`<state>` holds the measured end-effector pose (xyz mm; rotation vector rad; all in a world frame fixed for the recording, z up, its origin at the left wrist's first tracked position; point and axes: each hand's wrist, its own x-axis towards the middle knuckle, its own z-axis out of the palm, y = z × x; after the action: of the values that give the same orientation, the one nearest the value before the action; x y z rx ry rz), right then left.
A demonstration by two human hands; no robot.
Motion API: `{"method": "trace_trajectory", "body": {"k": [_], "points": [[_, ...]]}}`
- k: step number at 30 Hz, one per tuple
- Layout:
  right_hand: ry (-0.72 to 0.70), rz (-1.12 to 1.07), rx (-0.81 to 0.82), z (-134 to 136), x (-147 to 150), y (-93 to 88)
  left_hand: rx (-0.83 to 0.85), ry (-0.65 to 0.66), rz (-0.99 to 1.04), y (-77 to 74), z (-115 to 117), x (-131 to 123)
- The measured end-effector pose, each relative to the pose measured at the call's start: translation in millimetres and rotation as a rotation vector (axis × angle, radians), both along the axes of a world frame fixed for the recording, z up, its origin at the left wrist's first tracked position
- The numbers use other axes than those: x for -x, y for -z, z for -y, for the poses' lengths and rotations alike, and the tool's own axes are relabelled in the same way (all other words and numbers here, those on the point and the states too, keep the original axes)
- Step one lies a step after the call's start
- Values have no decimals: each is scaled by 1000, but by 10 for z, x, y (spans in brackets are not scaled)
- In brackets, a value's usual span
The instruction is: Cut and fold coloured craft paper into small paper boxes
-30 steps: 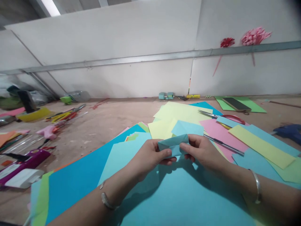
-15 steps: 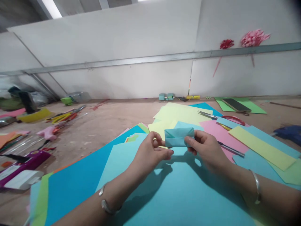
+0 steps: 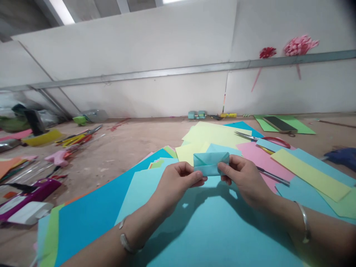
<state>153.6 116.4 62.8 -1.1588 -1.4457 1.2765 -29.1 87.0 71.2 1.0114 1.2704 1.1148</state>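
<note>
A small folded piece of light blue paper [image 3: 210,159] is held up between my two hands, its diagonal creases facing me. My left hand [image 3: 182,181] pinches its lower left corner between thumb and fingers. At the right end, my right hand [image 3: 241,173] grips it with the thumb in front and the fingers behind. Beneath both hands lies a large light blue sheet [image 3: 222,226], which carries their shadows. The back of the folded paper is hidden from me.
Scissors [image 3: 250,137] with red handles lie on coloured sheets behind my right hand. A yellow paper strip [image 3: 310,174] and a blue glue gun [image 3: 340,157] are at the right. A purple power strip [image 3: 27,196] sits at the left. A phone [image 3: 279,124] rests on green paper at the back.
My left hand has closed its thumb and fingers on the folded paper's lower left corner, where they were apart before. My right hand keeps its hold.
</note>
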Motion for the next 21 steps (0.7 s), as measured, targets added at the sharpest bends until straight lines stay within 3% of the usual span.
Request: {"method": "trace_trajectory", "body": {"k": [14,21], "points": [[-37,10,-19,7,-1,31,-19,-10,8,-47,-11,4],[-33,31,-16,13,-11,35,-12,127,-21,-9,-26,32]]}}
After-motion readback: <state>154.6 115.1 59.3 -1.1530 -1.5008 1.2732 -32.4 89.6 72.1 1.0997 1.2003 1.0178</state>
